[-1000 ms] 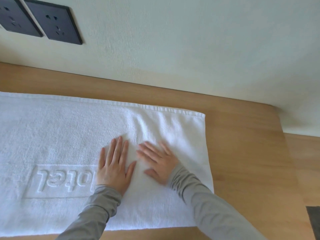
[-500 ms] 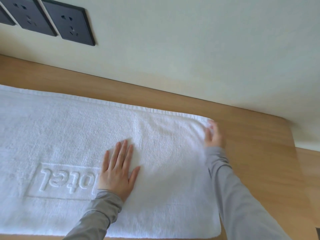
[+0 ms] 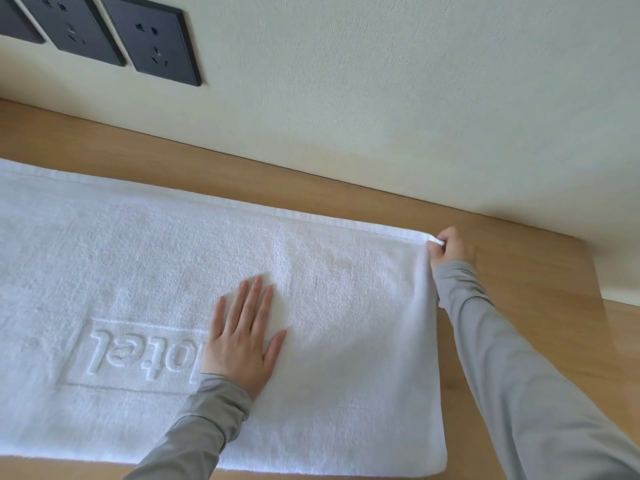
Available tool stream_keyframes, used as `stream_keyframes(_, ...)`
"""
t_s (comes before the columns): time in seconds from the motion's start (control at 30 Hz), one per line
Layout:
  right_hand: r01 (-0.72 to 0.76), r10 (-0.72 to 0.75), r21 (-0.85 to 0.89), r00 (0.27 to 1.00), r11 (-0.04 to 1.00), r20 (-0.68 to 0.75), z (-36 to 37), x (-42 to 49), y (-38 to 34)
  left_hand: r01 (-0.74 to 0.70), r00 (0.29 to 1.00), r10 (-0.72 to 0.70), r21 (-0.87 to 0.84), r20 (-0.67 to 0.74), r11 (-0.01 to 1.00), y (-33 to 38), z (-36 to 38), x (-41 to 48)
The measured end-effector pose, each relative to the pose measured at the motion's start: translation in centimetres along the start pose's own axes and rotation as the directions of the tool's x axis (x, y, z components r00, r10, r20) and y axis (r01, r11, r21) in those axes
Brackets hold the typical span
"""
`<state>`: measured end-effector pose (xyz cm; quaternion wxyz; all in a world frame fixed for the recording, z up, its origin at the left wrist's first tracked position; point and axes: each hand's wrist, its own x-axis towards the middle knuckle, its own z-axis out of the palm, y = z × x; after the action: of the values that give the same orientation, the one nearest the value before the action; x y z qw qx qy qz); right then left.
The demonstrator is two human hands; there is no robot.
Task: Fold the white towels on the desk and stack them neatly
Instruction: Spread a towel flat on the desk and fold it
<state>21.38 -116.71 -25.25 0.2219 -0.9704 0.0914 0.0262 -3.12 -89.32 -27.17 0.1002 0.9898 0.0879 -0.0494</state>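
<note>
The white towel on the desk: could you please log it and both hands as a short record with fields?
towel: white, spread flat on the wooden desk, embossed lettering up
left hand: flat, palm pressing the towel's middle
right hand: pinching the towel's far right corner
wall: dark sockets above the desk

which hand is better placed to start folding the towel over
Likely right: the right hand pinches the far right corner of the flat white terry towel; the left hand lies flat mid-towel, pinning it.
</note>
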Motion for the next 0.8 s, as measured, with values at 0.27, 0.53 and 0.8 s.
stream_keyframes(0.27, 0.117, -0.06, 0.126, 0.92, 0.985, -0.387, 1.8, -8.6, -4.6, 0.005, 1.0, -0.006, -0.01, -0.008, 1.0, 0.0, 0.1, 0.0)
stream_keyframes(0.53, 0.921, -0.846, -0.117, 0.387, 0.371, 0.366, 8.5, -14.9, -10.0, 0.002, 1.0, -0.002, -0.029, -0.006, 1.0, -0.3, 0.2, 0.0)
stream_keyframes(0.8, 0.427, -0.327, -0.338, 0.891, 0.838, 0.316, 2.5, -2.0, 0.2, 0.012, 1.0, -0.013, -0.042, -0.023, 0.999, -0.3, 0.3, -0.1)
